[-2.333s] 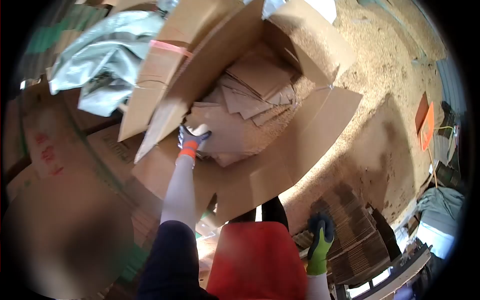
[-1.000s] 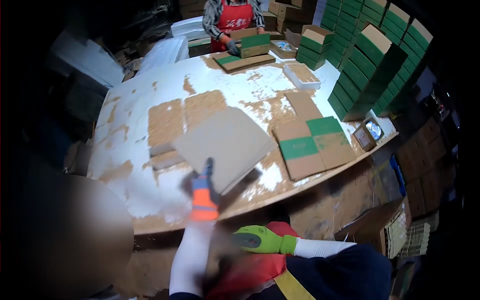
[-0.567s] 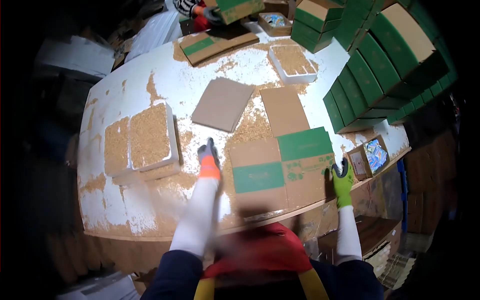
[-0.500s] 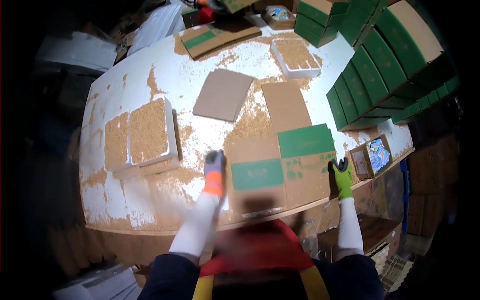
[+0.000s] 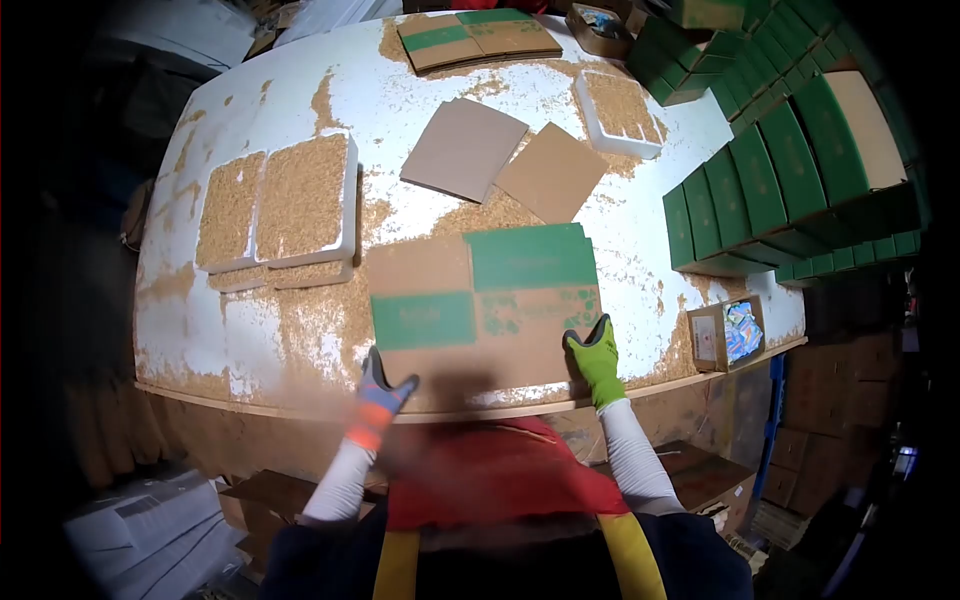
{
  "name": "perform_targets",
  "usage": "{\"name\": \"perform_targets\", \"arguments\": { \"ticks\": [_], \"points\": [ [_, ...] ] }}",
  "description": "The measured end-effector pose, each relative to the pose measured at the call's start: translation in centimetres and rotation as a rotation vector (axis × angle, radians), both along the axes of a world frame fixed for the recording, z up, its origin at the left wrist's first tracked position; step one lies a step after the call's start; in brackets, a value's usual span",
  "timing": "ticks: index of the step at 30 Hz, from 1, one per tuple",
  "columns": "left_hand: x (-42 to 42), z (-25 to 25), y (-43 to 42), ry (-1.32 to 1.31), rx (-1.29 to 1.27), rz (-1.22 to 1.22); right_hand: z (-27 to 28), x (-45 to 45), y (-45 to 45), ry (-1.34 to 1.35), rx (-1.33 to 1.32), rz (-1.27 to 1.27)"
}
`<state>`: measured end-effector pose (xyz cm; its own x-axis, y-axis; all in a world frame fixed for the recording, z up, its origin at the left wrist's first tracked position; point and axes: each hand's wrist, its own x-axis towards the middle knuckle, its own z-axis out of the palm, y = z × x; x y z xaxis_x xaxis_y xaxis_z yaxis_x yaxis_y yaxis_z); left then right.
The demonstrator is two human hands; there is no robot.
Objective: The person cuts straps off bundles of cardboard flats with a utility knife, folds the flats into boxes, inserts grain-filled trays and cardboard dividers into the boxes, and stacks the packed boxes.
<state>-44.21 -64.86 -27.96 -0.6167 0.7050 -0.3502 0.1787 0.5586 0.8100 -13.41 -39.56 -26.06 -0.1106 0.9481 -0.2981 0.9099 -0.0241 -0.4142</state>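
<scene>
A flattened cardboard box, brown with green printed panels, lies on the table in front of me. My left hand, in a grey and orange glove, grips its lower left edge with the thumb over the top. On the right edge, my right hand in a green glove grips the board, thumb and fingers spread along the side. The undersides of the fingers are partly hidden. Just beyond the box lie a brown cardboard sheet and a small pile of greyish cardboard sheets.
White trays filled with tan crumbs stand at left, another tray at the back right. Green boxes are stacked at right, near a small box of colourful packets. More flattened boxes lie at the far edge. Loose crumbs cover the table.
Both hands and the flattened box have moved left and come nearer the front edge. The brown sheet behind has turned and now lies apart from the box.
</scene>
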Motion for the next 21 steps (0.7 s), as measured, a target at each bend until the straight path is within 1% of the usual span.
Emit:
{"name": "perform_targets", "arguments": {
  "ticks": [1, 2, 3, 4, 5, 6, 7, 8, 9, 11, 13, 14, 15, 16, 17, 18, 20, 21],
  "points": [
    [0.9, 0.0, -0.1, 0.364, -0.104, -0.110, -0.5, 0.3, 0.2, 0.080, 0.005, -0.041],
    [0.7, 0.1, -0.2, 0.250, 0.047, -0.150, 0.6, 0.7, 0.6, 0.091, -0.014, -0.022],
    [0.9, 2.1, 0.5, 0.244, 0.061, -0.156, 0.7, 1.7, 0.9, 0.178, 0.032, -0.035],
    [1.5, 6.3, 1.5, 0.490, -0.008, -0.292, 3.0, 1.9, 1.6, 0.158, -0.001, 0.001],
    [1.3, 9.8, 1.6, 0.608, -0.048, -0.357, 6.5, 2.0, 1.8, 0.135, -0.045, 0.041],
    [1.2, 13.4, 1.6, 0.730, -0.086, -0.417, 9.2, 2.0, 2.3, 0.136, -0.002, 0.101],
    [0.3, 16.4, 1.7, 0.806, -0.098, -0.545, 14.2, 0.6, 2.5, 0.154, -0.104, 0.123],
    [-0.8, 18.9, 1.9, 0.884, -0.113, -0.677, 17.7, 0.1, 2.7, 0.115, -0.091, 0.231],
    [-2.0, 20.8, 2.3, 0.851, -0.014, -0.598, 20.7, -0.8, 3.1, 0.035, -0.056, 0.348],
    [-5.0, 23.0, 3.8, 0.804, 0.131, -0.615, 24.2, -3.2, 3.2, 0.031, 0.740, 0.936],
    [-7.0, 23.9, 7.7, 0.697, -0.186, -0.659, 23.5, -6.4, 3.3, 0.307, 0.451, 1.029],
    [-8.0, 23.7, 9.7, 0.707, -0.200, -0.671, 20.6, -7.3, 3.8, 0.354, 0.529, 1.082],
    [-8.7, 23.6, 11.1, 0.720, -0.214, -0.681, 21.1, -8.3, 3.8, 0.416, 0.502, 0.957],
    [-8.7, 24.2, 12.3, 0.740, -0.204, -0.650, 21.7, -9.0, 4.6, 0.392, 0.639, 0.913],
    [-8.0, 24.8, 13.5, 0.864, -0.243, -0.565, 22.0, -9.4, 5.4, 0.372, 0.768, 0.862],
    [-6.7, 25.1, 14.2, 0.976, -0.291, -0.499, 22.3, -9.4, 5.7, 0.381, 0.770, 0.865],
    [-3.8, 25.2, 14.9, 1.264, 0.070, -0.448, 23.4, -10.3, 7.8, 0.069, 0.545, 1.182],
    [-2.0, 25.3, 15.8, 1.115, 0.074, -0.634, 23.6, -10.8, 9.0, 0.085, 0.557, 1.186]
  ]
}}
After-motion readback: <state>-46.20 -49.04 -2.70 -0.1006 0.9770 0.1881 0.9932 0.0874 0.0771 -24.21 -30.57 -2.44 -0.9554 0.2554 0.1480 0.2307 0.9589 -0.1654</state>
